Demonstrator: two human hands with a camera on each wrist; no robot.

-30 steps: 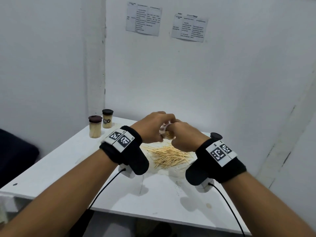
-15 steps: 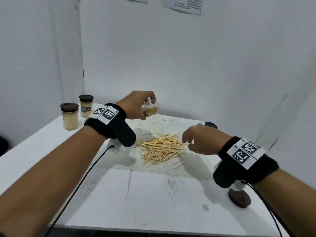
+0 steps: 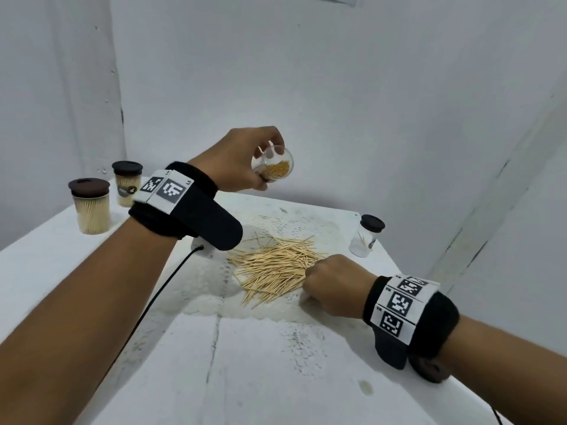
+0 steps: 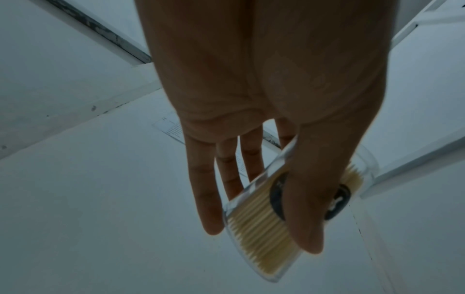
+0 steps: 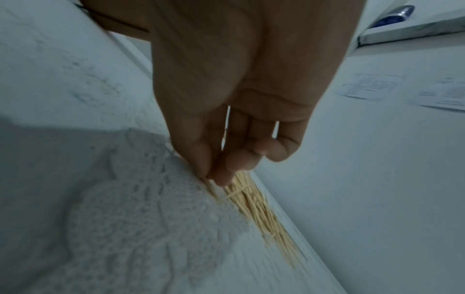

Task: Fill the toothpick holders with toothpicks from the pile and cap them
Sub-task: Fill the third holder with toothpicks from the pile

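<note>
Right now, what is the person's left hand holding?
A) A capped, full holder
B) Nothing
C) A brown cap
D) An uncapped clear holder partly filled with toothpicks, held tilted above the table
D: the left hand grips an uncapped clear holder, tilted with its open mouth toward the camera and toothpicks visible inside, while the right hand pinches at the toothpick pile on the table.

2 capped jars (image 3: pixel 92 207) far left, aside
</note>
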